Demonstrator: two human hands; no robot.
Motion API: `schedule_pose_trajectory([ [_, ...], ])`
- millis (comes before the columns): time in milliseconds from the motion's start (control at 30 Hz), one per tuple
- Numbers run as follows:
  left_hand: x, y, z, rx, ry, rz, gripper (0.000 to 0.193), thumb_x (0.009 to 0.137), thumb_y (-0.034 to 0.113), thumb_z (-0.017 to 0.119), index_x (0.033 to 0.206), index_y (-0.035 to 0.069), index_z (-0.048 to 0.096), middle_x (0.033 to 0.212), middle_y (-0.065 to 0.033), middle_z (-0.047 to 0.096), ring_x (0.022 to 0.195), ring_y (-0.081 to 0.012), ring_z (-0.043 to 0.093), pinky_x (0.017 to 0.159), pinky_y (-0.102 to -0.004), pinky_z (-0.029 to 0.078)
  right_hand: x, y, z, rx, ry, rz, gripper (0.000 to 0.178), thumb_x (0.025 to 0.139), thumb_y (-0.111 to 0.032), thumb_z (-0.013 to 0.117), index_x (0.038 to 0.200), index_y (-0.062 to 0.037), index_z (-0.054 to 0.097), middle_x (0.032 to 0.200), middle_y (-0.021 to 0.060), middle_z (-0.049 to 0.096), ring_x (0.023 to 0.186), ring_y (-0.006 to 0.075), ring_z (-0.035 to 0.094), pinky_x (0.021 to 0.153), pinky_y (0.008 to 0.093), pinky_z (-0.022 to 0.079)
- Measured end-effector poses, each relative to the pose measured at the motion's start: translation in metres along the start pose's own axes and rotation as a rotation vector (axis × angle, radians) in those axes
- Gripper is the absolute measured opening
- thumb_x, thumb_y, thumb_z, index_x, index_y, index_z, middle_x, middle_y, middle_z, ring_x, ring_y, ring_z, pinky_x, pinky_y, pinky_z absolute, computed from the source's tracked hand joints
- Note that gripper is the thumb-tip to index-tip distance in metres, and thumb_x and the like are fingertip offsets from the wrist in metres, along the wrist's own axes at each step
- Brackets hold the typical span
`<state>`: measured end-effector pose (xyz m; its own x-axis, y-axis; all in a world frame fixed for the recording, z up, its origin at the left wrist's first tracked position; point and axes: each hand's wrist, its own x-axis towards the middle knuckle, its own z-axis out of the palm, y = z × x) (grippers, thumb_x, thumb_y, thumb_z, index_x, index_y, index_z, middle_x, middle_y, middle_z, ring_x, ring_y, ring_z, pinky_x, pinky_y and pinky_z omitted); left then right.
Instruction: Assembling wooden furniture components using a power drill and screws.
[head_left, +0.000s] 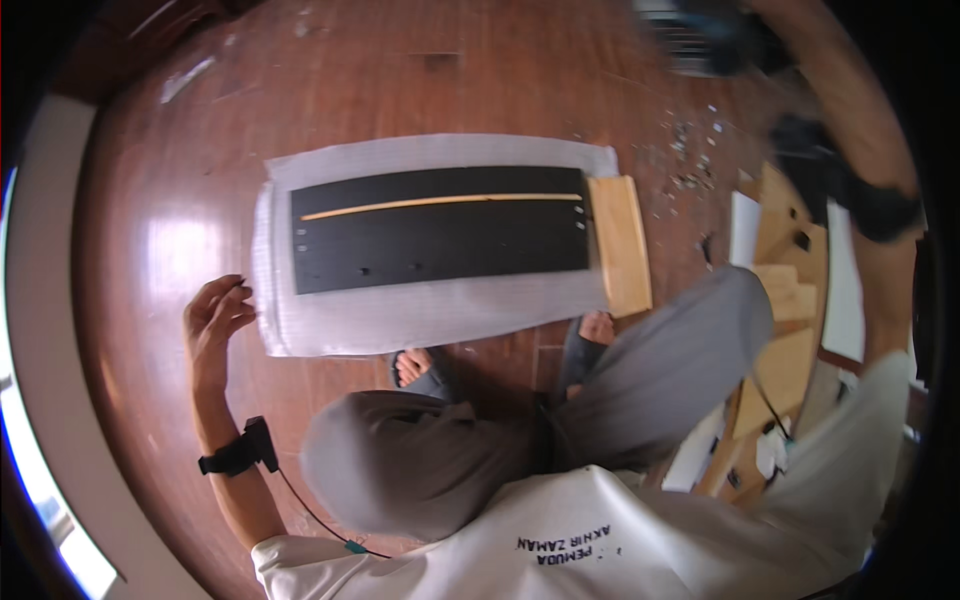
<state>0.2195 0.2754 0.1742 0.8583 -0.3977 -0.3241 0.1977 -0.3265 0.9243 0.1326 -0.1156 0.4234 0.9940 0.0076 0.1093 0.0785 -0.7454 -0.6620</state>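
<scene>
My left hand (218,318) is raised off the left end of a white foam sheet (440,310), its fingertips pinched on a small dark piece (240,287) too small to name. On the foam lies a black panel (440,235) with a thin light-wood strip (440,203) running along it. Two small dark pegs (363,271) stand near the panel's near edge. A light-wood board (622,245) butts against its right end. My right forearm (840,90) stretches to the far right, and the hand is blurred or cut off beside a smeared dark-blue and grey object (700,40).
Small loose hardware (690,165) lies scattered on the wooden floor (420,80) right of the foam. Several wood boards (775,350) and white pieces are by my right knee (720,310). My feet (410,367) touch the foam's near side. A wall edge (90,350) runs along the left.
</scene>
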Motion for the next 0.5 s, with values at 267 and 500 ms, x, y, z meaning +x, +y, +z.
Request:
schedule_pose_trajectory([
  [267,-0.018,-0.074,0.006,-0.129,-0.073,-0.136,0.023,0.092,0.015,0.063,0.11,0.001,0.063,0.093,-0.0049,0.065,0.078,-0.0097,0.062,0.074,-0.0241,0.053,0.004,0.058,0.196,0.017,-0.57,0.008,0.03,0.069,-0.029,0.061,0.081,-0.002,0.066,0.081,0.0145,0.068,0.081,0.0255,0.066,0.072,0.0367,0.051],
  [500,-0.028,-0.123,-0.012,-0.128,-0.083,-0.283,0.024,0.091,0.015,0.063,0.112,0.003,0.062,0.094,-0.0041,0.065,0.076,-0.007,0.061,0.074,-0.0228,0.052,-0.077,0.084,0.159,0.024,-0.746,0.352,0.025,0.071,-0.026,0.06,0.085,-0.0054,0.065,0.078,0.0139,0.066,0.078,0.0272,0.065,0.072,0.0394,0.051],
])
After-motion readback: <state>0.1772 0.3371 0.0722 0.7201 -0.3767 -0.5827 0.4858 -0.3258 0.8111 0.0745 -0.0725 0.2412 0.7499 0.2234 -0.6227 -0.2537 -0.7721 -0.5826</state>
